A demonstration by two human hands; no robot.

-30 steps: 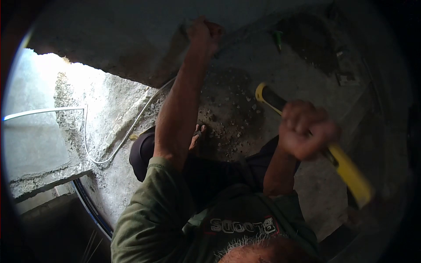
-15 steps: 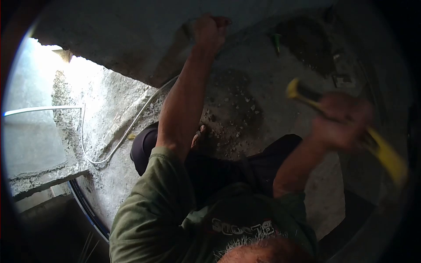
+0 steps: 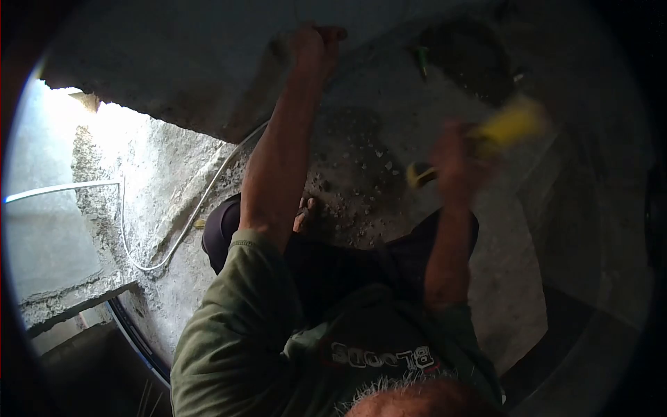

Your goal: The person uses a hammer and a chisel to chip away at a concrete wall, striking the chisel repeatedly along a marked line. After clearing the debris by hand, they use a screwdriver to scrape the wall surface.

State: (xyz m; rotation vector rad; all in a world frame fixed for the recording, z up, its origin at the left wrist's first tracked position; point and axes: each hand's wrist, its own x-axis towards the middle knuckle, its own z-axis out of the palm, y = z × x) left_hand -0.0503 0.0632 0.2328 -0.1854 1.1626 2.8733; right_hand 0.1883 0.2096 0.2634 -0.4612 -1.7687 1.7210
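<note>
My left hand is closed and held up against the dark concrete wall. What its fingers hold, if anything, is lost in the shadow. My right hand grips a yellow-and-black hammer by its handle and is smeared by motion. The butt of the handle points down to the left, and the yellow shaft runs up to the right, where its far end blurs into the dark. A gap separates the two hands.
Rubble lies on the floor near a bare foot. A green pointed object lies beside a dark patch. A white cable loops along the brightly lit broken wall on the left. Dark pipes run at lower left.
My right hand has swung the hammer left and a little up, and the shaft now slants up to the right. My left hand stays at the wall; the whole view has shifted slightly.
</note>
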